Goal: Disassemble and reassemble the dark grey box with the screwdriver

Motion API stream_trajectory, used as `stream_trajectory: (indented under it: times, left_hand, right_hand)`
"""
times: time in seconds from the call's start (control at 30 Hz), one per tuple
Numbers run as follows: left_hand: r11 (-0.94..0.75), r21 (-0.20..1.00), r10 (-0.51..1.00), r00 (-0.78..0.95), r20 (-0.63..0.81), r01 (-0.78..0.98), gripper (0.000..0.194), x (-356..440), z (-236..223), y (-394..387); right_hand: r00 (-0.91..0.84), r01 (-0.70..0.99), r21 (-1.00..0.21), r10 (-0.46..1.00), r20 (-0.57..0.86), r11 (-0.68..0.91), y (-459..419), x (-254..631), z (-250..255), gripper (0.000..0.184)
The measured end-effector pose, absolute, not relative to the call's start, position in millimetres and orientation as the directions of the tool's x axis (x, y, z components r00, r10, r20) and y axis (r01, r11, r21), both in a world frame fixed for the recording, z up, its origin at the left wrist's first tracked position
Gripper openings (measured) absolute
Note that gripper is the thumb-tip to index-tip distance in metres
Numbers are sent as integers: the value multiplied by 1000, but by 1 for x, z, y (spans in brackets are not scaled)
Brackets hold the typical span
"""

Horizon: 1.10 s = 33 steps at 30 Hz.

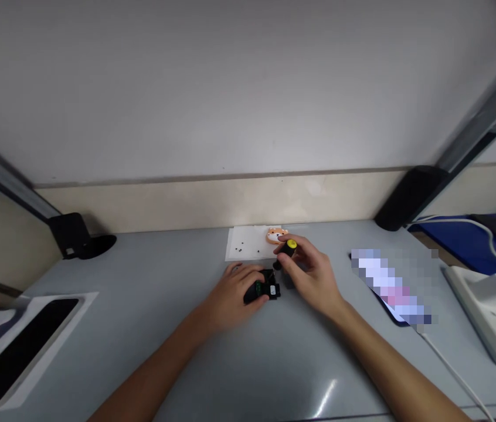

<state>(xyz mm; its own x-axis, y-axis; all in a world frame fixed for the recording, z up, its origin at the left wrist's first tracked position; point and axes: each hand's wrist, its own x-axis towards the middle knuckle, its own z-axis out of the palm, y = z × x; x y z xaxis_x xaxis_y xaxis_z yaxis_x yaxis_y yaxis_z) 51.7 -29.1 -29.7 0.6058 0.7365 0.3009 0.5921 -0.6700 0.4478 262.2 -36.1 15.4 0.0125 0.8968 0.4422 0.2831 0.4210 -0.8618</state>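
Observation:
My left hand is closed round a small black device with a green circuit board showing, holding it on the grey table. In my right hand is a screwdriver with a black handle and a yellow end cap. Its shaft slants down to the device, and the tip's exact contact is too small to make out. Just beyond my hands lies a white sheet of paper with several tiny dark pieces, probably screws, on it. An orange-and-white animal-face item sits at the sheet's right side.
A phone with a lit, blurred screen lies at the right, a white cable running from it. Beyond it is a white power strip. A black phone-shaped object rests on white at the left. A black cylinder stands at the back right.

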Motion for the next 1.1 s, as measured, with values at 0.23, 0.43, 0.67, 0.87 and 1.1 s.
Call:
stream_trajectory:
  times: [0.23,0.43,0.67,0.87,1.1]
  left_hand:
    - [-674,452,732,608,305,584,16,52,-29,-30]
    - [-691,444,720,600,349,571,16,52,-33,-29]
    - [-699,453,715,544,440,553,20,52,-29,-28]
    - [-748,439,663,537,522,497,11,51,-34,-23]
    - [-743,458,668,508,543,488,12,52,-37,-21]
  right_hand:
    - [-5,287,-855,894,449,431,-37,262,17,26]
    - [31,264,-864,892,452,429,-37,262,18,24]
    - [100,135,-909,907,408,394,-36,264,23,26]
    - [111,103,-919,914,390,380,-38,265,30,30]
    - [99,128,-911,909,404,391,-39,264,31,30]
